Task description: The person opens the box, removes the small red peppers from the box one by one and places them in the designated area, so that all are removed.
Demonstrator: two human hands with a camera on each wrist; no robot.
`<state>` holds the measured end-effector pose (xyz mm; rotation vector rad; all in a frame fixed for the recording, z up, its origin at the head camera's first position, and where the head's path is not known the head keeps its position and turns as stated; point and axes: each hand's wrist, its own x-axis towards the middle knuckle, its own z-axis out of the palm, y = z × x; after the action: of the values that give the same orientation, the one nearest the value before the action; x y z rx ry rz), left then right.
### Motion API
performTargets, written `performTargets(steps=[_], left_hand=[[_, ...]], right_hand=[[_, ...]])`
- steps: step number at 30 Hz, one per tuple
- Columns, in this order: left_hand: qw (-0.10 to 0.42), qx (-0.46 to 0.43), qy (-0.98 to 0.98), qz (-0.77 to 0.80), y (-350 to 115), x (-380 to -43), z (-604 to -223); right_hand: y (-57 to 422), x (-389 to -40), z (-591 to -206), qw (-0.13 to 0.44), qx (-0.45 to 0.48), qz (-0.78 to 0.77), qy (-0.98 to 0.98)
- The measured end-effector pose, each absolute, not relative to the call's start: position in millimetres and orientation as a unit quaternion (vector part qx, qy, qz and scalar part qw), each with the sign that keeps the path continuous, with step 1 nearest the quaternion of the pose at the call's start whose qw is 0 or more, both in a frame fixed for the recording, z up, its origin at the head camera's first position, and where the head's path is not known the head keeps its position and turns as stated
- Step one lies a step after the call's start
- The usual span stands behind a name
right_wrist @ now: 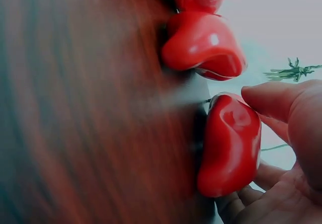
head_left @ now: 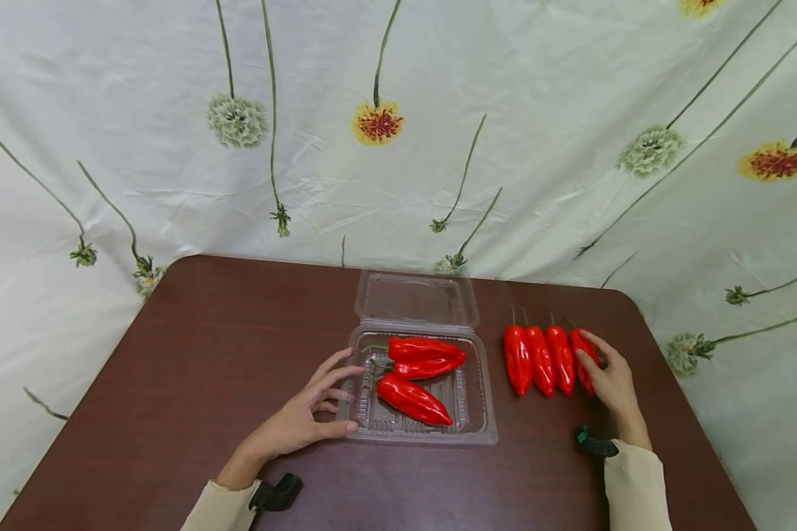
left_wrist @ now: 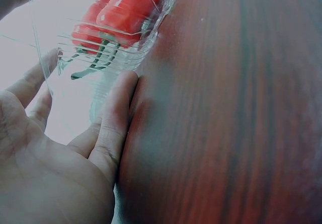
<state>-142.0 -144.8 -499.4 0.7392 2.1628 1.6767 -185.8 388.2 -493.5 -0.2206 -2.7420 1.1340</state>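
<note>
A clear plastic clamshell box (head_left: 488, 413) stands on the table with its lid folded back. Inside it lie glossy red peppers (head_left: 415, 399) with green stems. My left hand (head_left: 299, 417) is at the box's left side, fingers spread and fairly straight along the rim. In the left wrist view its fingers (left_wrist: 118, 108) reach toward the stem end of the peppers. To the right of the box, several more red peppers (head_left: 541, 361) form a row, stems away from me. At the row's right end my right hand (head_left: 614, 380) grips the last red pepper (right_wrist: 231, 146) between thumb and fingers.
The box's open lid (head_left: 417, 299) reaches the far edge of the dark wooden table (head_left: 239, 332). Behind the table hangs a pale cloth (head_left: 345, 169) printed with flowers. Each wrist wears a dark strap, the left strap (head_left: 275, 493) nearest the table's front.
</note>
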Motion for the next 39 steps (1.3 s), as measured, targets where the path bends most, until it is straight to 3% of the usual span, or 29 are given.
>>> performTargets(steps=[29,39], left_hand=[[0.140,0.268,0.748,0.591,-145,-141,-498],[0.143,0.266,0.750,0.588,-145,-142,-497]], right_hand=[[385,-185,-486,0.067,-0.059,0.396,-0.914],[385,-177,-473,0.112,-0.075,0.360,-0.923]])
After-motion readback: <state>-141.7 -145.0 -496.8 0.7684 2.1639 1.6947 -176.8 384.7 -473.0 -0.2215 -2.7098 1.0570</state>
